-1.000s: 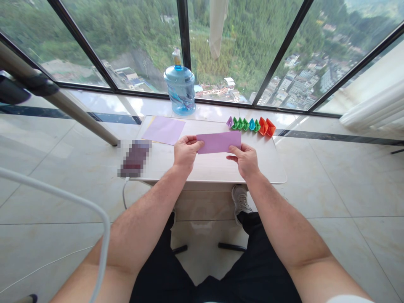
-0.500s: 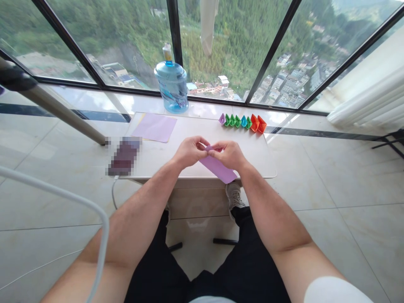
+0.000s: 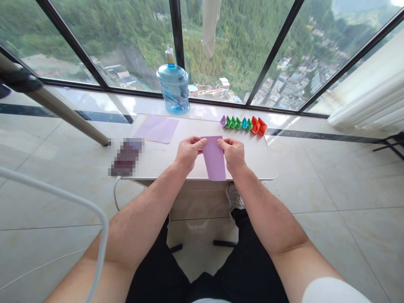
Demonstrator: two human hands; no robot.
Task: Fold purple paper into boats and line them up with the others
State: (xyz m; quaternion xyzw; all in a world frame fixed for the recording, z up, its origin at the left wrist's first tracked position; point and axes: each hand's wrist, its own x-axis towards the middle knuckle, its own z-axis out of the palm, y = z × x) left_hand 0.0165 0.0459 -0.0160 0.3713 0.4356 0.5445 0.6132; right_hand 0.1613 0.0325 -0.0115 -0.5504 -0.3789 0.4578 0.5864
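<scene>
A narrow purple sheet of paper, which looks folded, hangs between my hands above the table's front edge. My left hand pinches its upper left edge, thumb on top. On the opposite side, my right hand grips the upper right edge the same way. Both hands' other fingers are partly hidden behind the paper. Beyond them, a row of small folded paper boats in purple, green, blue and orange stands at the table's far right. Flat sheets of purple paper lie at the far left.
The white table carries a blurred-out device with a white cable at its left. A blue water jug stands behind the table by the window. A pale curved tube crosses the lower left, below a slanted pole.
The purple paper has turned from slanting to nearly upright. My hands have moved apart from its top point to its two upper edges.
</scene>
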